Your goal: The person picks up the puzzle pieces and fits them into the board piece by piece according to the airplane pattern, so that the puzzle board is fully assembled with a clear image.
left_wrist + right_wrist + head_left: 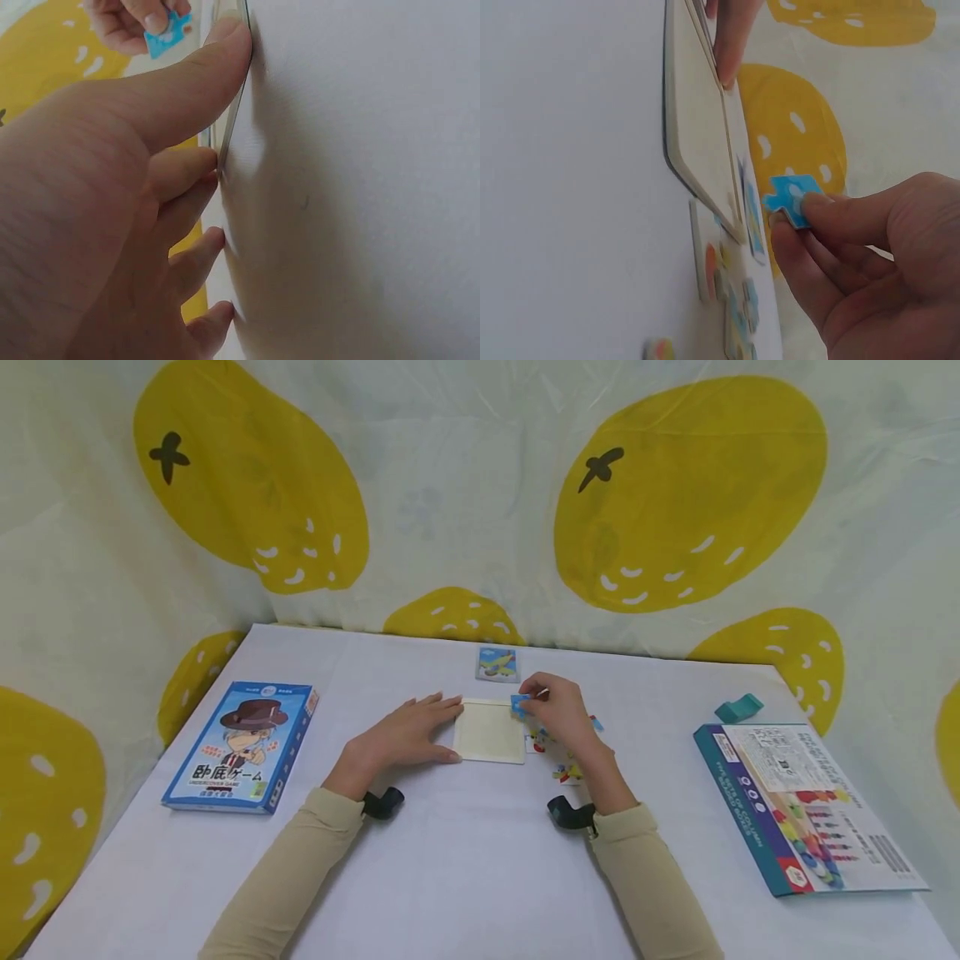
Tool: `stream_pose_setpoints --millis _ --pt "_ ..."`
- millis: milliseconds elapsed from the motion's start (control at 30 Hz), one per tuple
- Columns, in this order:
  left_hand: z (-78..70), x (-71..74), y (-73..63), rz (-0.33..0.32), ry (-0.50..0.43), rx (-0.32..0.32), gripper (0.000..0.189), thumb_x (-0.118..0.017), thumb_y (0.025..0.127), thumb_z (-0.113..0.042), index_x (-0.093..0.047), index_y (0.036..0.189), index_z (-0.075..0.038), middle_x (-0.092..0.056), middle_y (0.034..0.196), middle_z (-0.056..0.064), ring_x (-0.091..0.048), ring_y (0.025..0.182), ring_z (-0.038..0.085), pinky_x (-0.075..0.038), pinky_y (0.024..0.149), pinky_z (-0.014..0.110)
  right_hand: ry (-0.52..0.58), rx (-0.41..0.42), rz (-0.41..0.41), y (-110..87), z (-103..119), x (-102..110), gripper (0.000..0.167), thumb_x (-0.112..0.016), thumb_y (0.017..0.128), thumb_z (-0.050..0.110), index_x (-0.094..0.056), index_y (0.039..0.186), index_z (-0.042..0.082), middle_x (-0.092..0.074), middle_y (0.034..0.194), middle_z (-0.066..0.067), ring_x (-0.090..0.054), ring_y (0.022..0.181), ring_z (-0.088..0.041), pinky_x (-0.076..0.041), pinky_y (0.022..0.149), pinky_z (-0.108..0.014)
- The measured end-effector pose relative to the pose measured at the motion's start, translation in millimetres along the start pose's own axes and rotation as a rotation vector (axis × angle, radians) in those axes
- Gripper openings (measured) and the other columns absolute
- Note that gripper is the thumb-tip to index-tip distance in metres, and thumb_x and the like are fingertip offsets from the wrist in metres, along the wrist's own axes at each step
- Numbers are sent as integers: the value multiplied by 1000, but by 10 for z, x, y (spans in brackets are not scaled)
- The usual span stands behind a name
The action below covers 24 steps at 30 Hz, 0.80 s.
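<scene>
A pale square puzzle tray [489,732] lies on the white table with its inside bare. My left hand [408,732] rests at the tray's left edge, thumb and fingertips touching the rim, fingers spread. Between thumb and forefinger my right hand [558,706] pinches a blue jigsaw piece [793,199], held above the tray's upper right corner. More jigsaw pieces [567,773] lie to the right of the tray, partly hidden beneath the right hand and forearm. Behind the tray lies a small picture card [497,665] showing a yellow plane on blue.
A blue game box [242,747] lies at the left of the table. On the right is a white and teal boxed set [810,810], with a teal object [738,708] just behind it. A fruit-patterned cloth [465,485] hangs behind the table.
</scene>
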<state>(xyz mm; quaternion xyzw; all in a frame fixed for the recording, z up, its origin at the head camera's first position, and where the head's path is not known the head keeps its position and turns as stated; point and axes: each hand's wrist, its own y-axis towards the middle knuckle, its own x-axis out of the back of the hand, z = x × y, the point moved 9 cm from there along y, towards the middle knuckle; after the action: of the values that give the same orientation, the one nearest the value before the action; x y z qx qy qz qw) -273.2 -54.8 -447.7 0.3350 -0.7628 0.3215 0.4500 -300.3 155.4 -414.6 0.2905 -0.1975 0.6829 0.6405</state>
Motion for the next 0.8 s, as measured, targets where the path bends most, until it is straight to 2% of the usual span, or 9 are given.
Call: stream_pose_setpoints --millis 167,300,467,600,800 --pt "0 3 23 -8 2 -19 88 -69 86 -58 -33 156 -20 -27 165 -7 -17 156 25 -18 124 55 39 -17 11 14 27 -143 11 -69 90 4 -70 100 7 -66 93 -10 -62 82 -23 -51 70 -27" --pt "7 -11 39 -8 -2 -22 88 -69 85 -59 -33 156 -21 -27 165 -8 -17 156 24 -18 124 55 43 -63 -15 28 46 -233 10 -69 89 6 -73 98 6 -66 89 -10 -59 78 -22 -48 63 -24" --pt "2 -17 26 -11 -17 -18 87 -69 86 -57 -33 156 -21 -26 165 -8 -16 156 24 -16 124 55 6 -112 -45 72 67 -349 11 -69 89 10 -76 95 5 -72 91 -9 -61 86 -21 -51 70 -28" --pt "-9 -8 9 -14 -21 -14 87 -70 86 -56 -33 156 -20 -27 165 -7 -16 156 24 -16 125 56 -45 -93 -48 110 98 -436 10 -70 88 10 -77 92 5 -74 90 -9 -64 89 -23 -52 79 -35" --pt "-3 -3 9 -24 -3 -7 86 -70 86 -57 -33 156 -21 -27 165 -8 -16 156 23 -16 124 56 -92 -60 -40 136 152 -508 6 -69 86 6 -74 83 5 -72 81 -8 -62 81 -23 -51 74 -35"
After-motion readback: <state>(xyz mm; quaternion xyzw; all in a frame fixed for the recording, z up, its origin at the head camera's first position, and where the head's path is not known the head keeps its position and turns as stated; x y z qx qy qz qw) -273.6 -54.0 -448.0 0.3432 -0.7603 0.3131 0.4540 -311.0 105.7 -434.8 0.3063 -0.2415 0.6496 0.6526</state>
